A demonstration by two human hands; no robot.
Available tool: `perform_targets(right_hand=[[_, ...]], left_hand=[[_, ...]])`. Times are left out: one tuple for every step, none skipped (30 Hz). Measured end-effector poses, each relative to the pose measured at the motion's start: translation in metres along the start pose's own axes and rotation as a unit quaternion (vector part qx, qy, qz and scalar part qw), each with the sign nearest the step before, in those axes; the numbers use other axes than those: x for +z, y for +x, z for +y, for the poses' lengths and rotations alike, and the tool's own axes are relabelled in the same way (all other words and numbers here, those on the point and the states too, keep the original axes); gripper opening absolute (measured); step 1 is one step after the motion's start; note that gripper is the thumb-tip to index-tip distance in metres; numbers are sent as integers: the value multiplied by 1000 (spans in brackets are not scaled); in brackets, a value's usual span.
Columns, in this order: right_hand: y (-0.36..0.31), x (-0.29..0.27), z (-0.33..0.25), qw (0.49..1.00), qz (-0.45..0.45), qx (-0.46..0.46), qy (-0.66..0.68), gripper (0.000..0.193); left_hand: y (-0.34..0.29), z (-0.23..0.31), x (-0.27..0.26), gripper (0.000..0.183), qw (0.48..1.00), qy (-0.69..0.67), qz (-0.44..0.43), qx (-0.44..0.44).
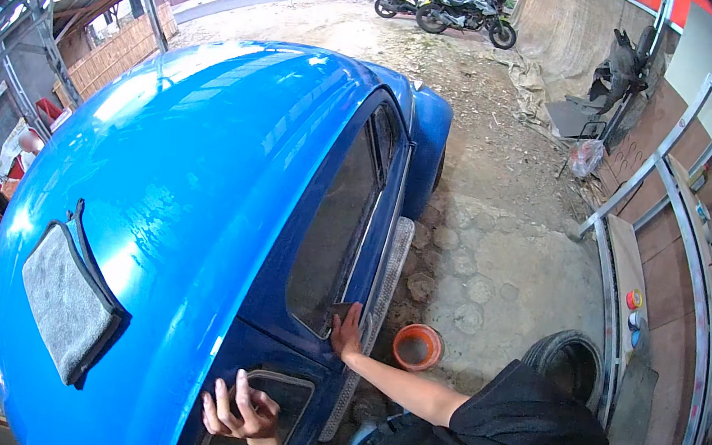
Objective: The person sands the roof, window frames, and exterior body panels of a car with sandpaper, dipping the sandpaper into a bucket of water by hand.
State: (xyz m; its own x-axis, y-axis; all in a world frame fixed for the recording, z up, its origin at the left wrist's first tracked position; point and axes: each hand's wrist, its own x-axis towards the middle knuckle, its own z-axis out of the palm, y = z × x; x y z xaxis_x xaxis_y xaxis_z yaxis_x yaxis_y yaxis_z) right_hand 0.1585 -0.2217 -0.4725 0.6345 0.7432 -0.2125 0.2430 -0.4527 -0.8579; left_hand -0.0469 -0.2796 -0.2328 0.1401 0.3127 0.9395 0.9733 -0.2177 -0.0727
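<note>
A blue rounded car [191,163] fills the left and middle of the head view. My right hand [347,334] reaches out to its side, just below the rear lower corner of the door window [335,229]. Under those fingers is a small flat dark brown piece [341,310], pressed to the body; its kind is not clear. Near the roof edge, by the small rear side window [282,394], my left hand [241,409] is raised with loosely bent, spread fingers and nothing in it. A grey cloth with black edging [72,301] lies on the roof.
An orange bucket [417,348] stands on the ground beside the running board [387,272]. A tyre [572,367] lies to my right, near a metal frame [686,205] along the wall. Motorcycles [450,8] stand far ahead. Another person [26,142] is beyond the car's left side.
</note>
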Motion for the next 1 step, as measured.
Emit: perform_targets(right_hand=[[11,10,24,996,72,-42,25,75]], left_hand=[[1,6,1,28,998,-65,4,5]])
